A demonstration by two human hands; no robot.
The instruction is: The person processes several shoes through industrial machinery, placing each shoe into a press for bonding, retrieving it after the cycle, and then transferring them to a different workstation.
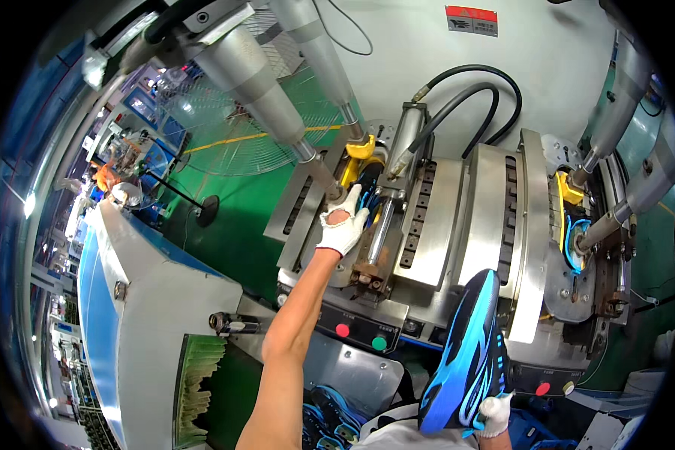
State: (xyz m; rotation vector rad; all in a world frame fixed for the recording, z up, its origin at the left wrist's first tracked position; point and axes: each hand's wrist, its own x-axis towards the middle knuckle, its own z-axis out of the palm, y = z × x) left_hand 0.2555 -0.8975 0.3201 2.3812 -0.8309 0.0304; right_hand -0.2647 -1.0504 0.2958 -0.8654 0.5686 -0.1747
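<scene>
My left hand, in a white glove, reaches up into the left station of a metal press machine. Its fingers rest on a black and blue shoe seated in the station under a yellow clamp. My right hand, also gloved, holds a black shoe with bright blue stripes by its heel, sole side toward me, low in front of the machine. A second shoe with a blue outline sits in the right station beside another yellow part.
Steel cylinders angle down onto the stations. Black hoses loop above. Red and green buttons sit on the front panel. More blue shoes lie below. A floor fan stands on the green floor at the left.
</scene>
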